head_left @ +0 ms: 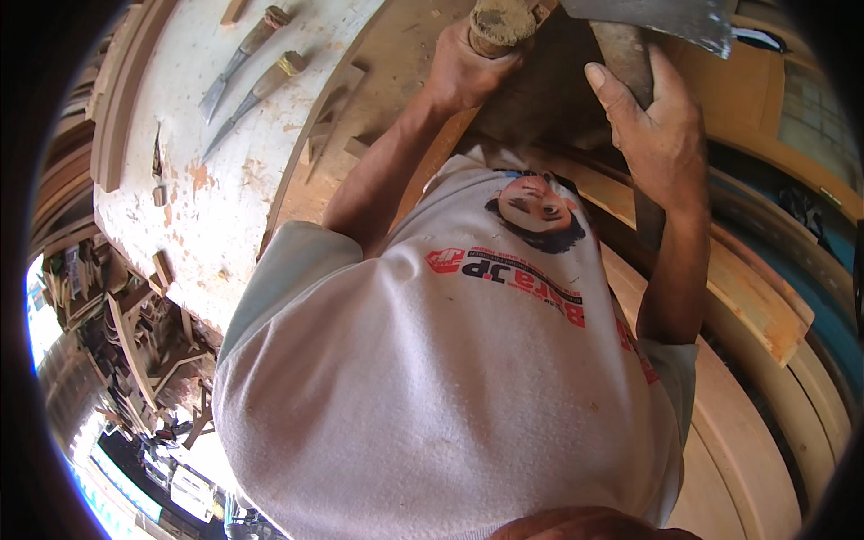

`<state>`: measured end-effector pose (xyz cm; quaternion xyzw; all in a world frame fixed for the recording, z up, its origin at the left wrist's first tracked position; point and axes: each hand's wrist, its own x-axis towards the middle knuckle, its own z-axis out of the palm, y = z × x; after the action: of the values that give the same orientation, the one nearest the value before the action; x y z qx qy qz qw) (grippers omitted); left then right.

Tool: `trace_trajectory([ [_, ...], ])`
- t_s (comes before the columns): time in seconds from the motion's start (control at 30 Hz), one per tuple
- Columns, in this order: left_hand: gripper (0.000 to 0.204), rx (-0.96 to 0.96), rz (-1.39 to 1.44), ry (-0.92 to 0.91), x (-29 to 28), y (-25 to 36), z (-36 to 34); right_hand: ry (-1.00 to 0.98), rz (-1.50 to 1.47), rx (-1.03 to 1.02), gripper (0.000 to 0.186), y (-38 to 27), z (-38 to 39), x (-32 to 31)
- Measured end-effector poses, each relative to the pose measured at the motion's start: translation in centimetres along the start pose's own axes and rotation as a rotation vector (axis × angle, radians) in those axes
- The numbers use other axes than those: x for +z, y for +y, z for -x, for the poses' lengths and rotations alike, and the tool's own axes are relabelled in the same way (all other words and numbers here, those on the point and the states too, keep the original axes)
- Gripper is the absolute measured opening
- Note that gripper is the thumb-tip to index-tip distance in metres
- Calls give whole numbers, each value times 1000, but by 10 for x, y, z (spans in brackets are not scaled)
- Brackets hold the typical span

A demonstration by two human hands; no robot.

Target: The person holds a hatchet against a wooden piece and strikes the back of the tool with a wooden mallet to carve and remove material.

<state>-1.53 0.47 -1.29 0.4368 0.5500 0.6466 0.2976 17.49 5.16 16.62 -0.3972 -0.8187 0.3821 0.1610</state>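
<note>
My left hand (pixel 468 72) is closed around a thick round wooden handle (pixel 501 27), its worn, flattened end turned up toward me. The rest of that tool is hidden, so I cannot tell its kind. In my right hand (pixel 664 130) is a hatchet (pixel 621 49), gripped by its wooden handle with the thumb stretched along it. Its broad grey metal head, rough along the edge, is partly cut off by the top of the view. To the left, two wooden-handled chisels (pixel 236 72) (pixel 256 97) lie side by side on a worn white board (pixel 180 135).
Long wooden planks (pixel 729 432) run along my right side. Brown wooden strips (pixel 135 81) line the board's far left edge, and a heap of offcuts (pixel 148 351) is piled at lower left. Small wood pieces (pixel 315 139) lie on a brown surface beside my left forearm.
</note>
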Motion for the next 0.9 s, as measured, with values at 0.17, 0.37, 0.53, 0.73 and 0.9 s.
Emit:
trace_trajectory([
  [0.17, 22, -37, -5, -16, -2, -1, 3, 227, -355, -370, 17, -24, -1, -14],
  [0.37, 31, 7, 86, 15, 8, 5, 10, -71, 447, -294, 34, 12, -1, -1],
  [0.53, 23, 58, 107, 7, 1, 4, 7, -63, 225, -258, 32, 10, 0, -9],
  [0.73, 16, -149, -29, 103, -15, -1, -13, -28, 129, -105, 44, 0, 2, -9],
  [0.9, 12, 49, -62, 28, -12, 3, 11, -54, 93, -39, 45, 2, 4, -8],
])
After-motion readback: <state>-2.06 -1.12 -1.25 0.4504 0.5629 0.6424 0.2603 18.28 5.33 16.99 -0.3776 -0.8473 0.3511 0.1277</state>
